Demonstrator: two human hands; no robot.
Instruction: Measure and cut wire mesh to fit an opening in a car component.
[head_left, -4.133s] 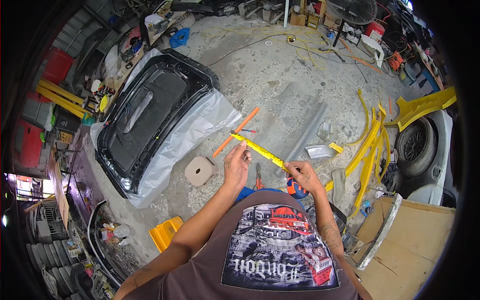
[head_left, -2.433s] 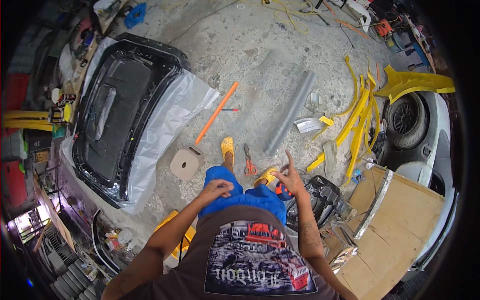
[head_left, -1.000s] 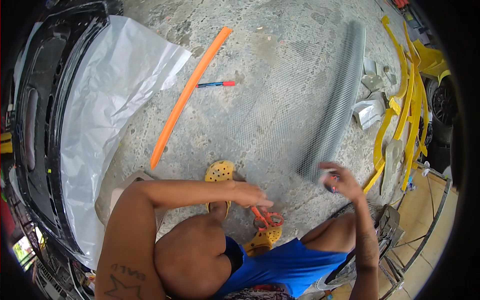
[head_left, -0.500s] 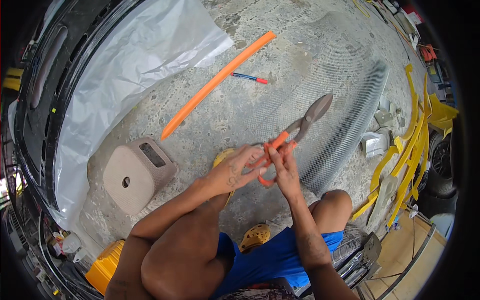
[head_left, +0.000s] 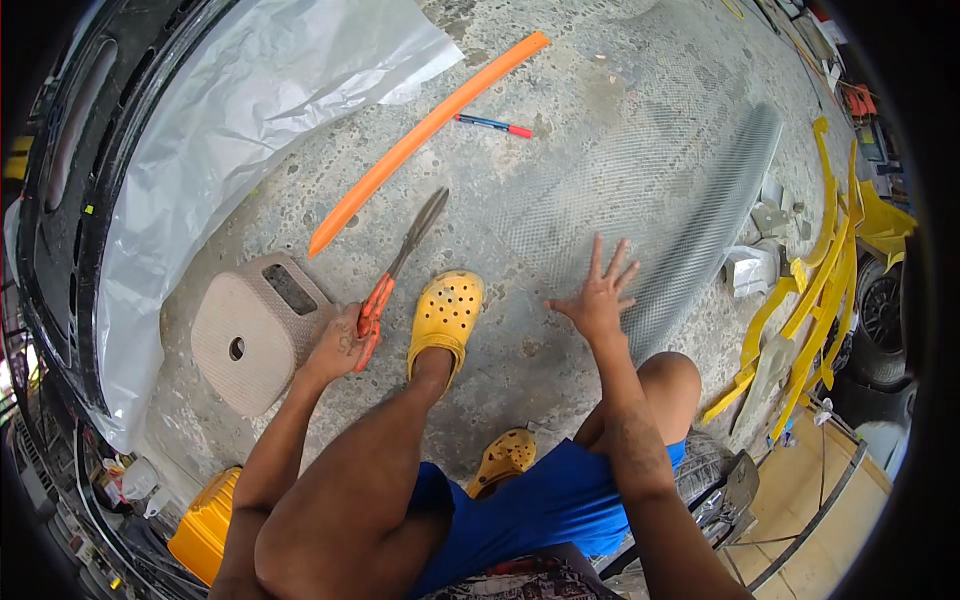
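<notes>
Left hand [head_left: 336, 350]: one, fingers curled into a firm grip. Right hand [head_left: 597, 303]: one, back upward, fingers and thumb splayed. Forearms [head_left: 636, 430]: two, reaching forward. Right knee [head_left: 668, 382]: bent.

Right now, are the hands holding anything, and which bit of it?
The left hand holds the shears by their orange-red handles. The right hand holds nothing; its fingers are spread wide.

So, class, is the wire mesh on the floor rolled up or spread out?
Partly each: the wire mesh forms a long roll along its right side, while a flat stretch lies spread to the left.
</notes>
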